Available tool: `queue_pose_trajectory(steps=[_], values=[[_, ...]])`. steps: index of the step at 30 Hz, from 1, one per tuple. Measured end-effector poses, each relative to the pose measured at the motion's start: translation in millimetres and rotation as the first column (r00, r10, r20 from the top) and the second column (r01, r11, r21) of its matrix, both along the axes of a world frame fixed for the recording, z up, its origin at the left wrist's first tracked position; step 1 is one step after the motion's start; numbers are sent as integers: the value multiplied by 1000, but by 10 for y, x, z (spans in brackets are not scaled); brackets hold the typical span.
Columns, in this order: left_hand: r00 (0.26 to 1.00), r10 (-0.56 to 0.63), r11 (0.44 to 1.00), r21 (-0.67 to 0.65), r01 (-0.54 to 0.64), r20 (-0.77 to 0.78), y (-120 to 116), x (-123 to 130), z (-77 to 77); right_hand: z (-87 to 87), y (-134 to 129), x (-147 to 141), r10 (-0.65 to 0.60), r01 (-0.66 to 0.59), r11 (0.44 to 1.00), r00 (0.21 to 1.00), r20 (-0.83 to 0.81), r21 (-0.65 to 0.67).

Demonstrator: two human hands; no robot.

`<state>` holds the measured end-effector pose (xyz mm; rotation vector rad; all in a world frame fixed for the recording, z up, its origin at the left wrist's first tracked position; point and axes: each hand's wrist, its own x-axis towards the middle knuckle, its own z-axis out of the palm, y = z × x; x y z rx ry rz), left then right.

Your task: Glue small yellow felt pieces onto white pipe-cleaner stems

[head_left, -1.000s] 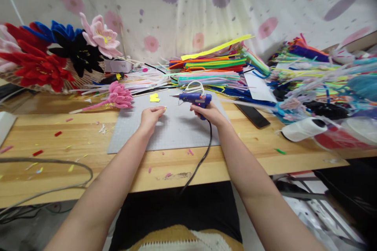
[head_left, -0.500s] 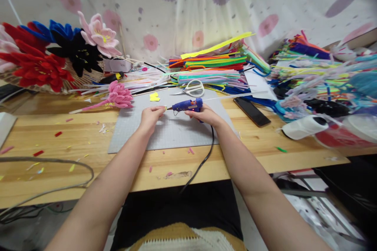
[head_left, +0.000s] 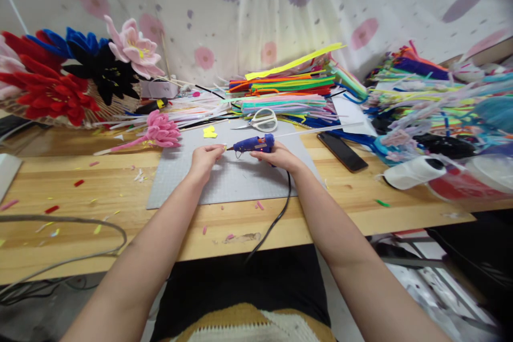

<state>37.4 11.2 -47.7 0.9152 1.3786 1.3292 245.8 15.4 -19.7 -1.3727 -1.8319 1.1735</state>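
My right hand [head_left: 277, 156] is wrapped round a blue glue gun [head_left: 252, 144], its nozzle pointing left and a long glue stick jutting from its back. My left hand [head_left: 206, 160] is pinched right by the nozzle tip, on something too small to make out. Both hands are above a grey cutting mat [head_left: 240, 187]. Behind them on the mat lie small yellow pieces [head_left: 209, 132] and white-handled scissors [head_left: 264, 120]. A pink fuzzy flower [head_left: 162, 129] with a stem rests at the mat's left edge.
Bundles of coloured pipe cleaners [head_left: 288, 85] line the back. Finished fuzzy flowers [head_left: 56, 91] stand at the left. A phone [head_left: 342, 152] and a white bottle [head_left: 414, 172] lie to the right. The gun's black cord [head_left: 276, 219] hangs over the front edge; a grey cable [head_left: 116, 224] crosses the left.
The glue gun has shifted very slightly left, towards my left fingers. Otherwise both hands keep their places and grips.
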Motion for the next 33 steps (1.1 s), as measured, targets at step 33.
queue_pose_trajectory(steps=[33], values=[[999,-27,1000,-7,27,-22,-21,16,29,5,-4,-4,-29,29,999,999,30,20]])
